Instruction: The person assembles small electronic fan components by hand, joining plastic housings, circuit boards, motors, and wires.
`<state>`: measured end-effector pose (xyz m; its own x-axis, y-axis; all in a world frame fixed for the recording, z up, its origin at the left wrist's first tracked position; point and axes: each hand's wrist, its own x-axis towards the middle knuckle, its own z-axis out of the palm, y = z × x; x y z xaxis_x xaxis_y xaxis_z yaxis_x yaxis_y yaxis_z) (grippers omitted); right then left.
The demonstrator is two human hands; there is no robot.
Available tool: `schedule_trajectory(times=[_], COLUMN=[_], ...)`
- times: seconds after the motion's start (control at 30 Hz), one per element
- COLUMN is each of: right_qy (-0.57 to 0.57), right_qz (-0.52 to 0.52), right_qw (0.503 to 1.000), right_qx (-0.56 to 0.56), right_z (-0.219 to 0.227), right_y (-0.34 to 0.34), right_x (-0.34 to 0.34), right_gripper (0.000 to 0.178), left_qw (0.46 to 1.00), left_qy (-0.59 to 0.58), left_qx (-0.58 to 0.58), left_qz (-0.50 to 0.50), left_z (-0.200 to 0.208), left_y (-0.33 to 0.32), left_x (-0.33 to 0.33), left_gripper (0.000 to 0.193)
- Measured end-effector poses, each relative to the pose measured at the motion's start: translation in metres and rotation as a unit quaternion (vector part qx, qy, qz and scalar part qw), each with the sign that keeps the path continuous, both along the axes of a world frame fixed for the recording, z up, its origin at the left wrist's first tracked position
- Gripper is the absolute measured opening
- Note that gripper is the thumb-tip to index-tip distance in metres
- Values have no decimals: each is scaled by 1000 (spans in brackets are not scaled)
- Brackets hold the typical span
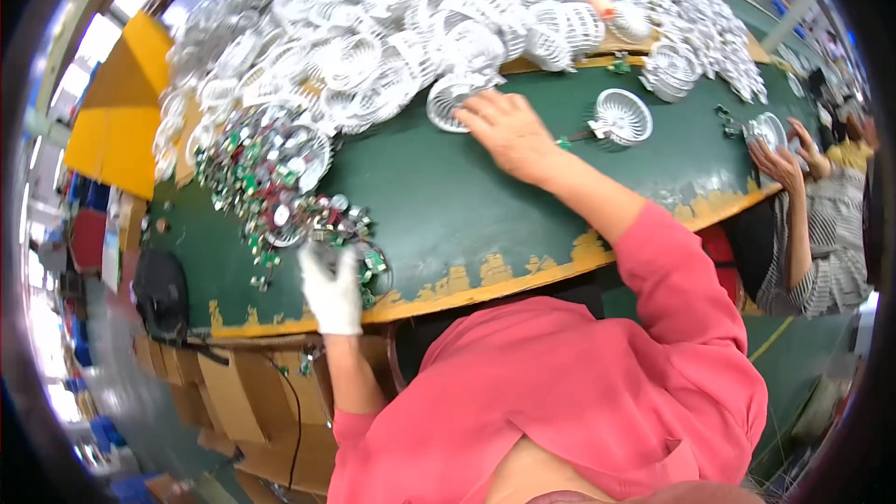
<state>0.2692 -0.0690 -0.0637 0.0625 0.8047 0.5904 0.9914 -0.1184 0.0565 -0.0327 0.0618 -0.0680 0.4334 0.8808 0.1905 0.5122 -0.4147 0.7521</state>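
My right hand (511,135) reaches to the near edge of the heap, its fingers closed on the rim of a round white slotted plastic housing (448,105). My left hand (332,294), in a white glove, is at the near end of a pile of small parts (266,163): green circuit boards, wires and silvery round pieces. Its fingers bend round something grey there, too blurred to make out. Right of my right hand lies another white slotted housing (623,118), with a small green board on a wire beside it.
A large heap of white slotted housings (373,28) covers the far side of the green table (448,196). A yellow panel (117,121) stands at left, near a black bag (161,294). At right a co-worker's hands (782,161) hold a white housing. Cardboard boxes (233,397) sit below.
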Motion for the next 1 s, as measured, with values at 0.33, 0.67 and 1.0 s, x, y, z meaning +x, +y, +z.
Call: schedule_trajectory(times=[0.33,0.67,1.0], right_qy=[47,100,98], right_qz=[-54,24,34], right_qw=[997,995,994], right_qx=[-3,-20,-19], right_z=[-15,11,-3], right_y=[-17,-103,-107], right_x=[20,-29,-40], right_gripper=[37,30,41], left_qw=[976,869,816], left_qy=[-88,-489,-209], left_qx=[-22,-77,520], left_qz=[-199,1,-139], left_z=[27,109,211], left_y=[-17,33,22], left_x=[68,20,111], left_gripper=[13,25,21])
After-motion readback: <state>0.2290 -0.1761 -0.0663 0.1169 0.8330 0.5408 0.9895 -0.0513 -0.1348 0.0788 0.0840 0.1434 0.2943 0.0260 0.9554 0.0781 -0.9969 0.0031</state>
